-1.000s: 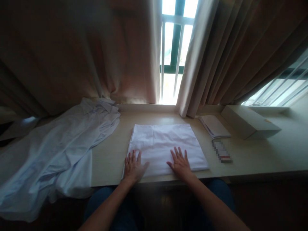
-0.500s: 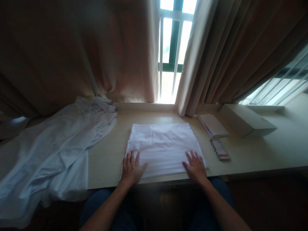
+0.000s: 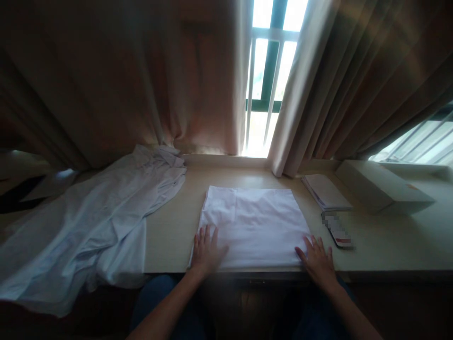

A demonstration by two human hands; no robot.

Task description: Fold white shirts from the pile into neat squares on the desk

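Note:
A folded white cloth (image 3: 253,219) lies flat near the front edge of the pale desk (image 3: 166,236). My left hand (image 3: 208,250) rests on its front left corner, fingers spread. At the front right corner, my right hand (image 3: 318,259) is also spread, its thumb and fingertips at the cloth's edge and the palm over the desk edge. Neither hand grips anything.
A crumpled white garment (image 3: 116,203) covers the desk's left side and hangs over the front. On the right are a folded white item (image 3: 327,191), a phone (image 3: 339,231) and a white box (image 3: 384,186). Curtains (image 3: 198,85) hang behind.
The view has turned slightly left. My right hand has slid outward from the cloth's top to its right edge. My left hand stays at the left corner.

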